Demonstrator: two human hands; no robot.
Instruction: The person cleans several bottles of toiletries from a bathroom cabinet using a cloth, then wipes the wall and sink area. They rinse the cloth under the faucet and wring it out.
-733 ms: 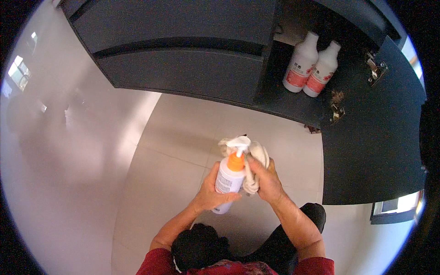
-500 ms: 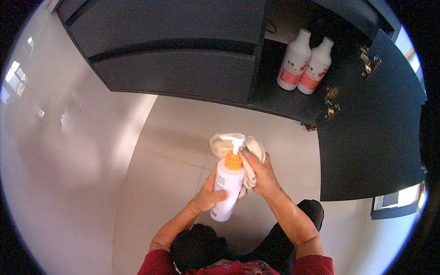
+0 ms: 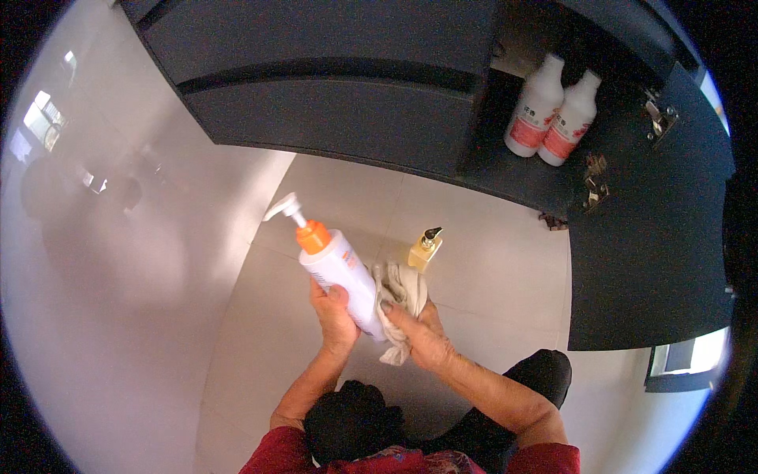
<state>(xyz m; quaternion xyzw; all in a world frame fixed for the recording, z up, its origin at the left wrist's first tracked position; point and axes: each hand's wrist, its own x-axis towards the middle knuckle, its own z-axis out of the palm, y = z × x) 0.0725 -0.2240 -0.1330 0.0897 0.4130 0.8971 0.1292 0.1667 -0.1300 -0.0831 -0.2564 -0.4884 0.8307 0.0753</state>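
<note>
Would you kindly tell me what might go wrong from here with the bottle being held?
The white pump bottle is tilted and gripped toward its lower end by the left hand, so it might slip if the right hand pushes the cloth hard against it. The small yellow bottle stands on the floor just beyond the cloth and could be knocked over.

Pump bottle [image 3: 347,276], white with orange collar, tilted, its white spout up and to the left. Left hand [image 3: 335,316] wrapped round the bottle's lower left side, thumb across its front. Right hand [image 3: 422,332] grips a pale cloth [image 3: 404,291], pressed to the bottle's lower right side. Small yellow dispenser [image 3: 423,251], black pump top, on floor tiles [image 3: 260,308] right of the bottle. Dark cabinet [image 3: 316,118] beyond the bottle; far right of it, the open door [image 3: 647,268].
</note>
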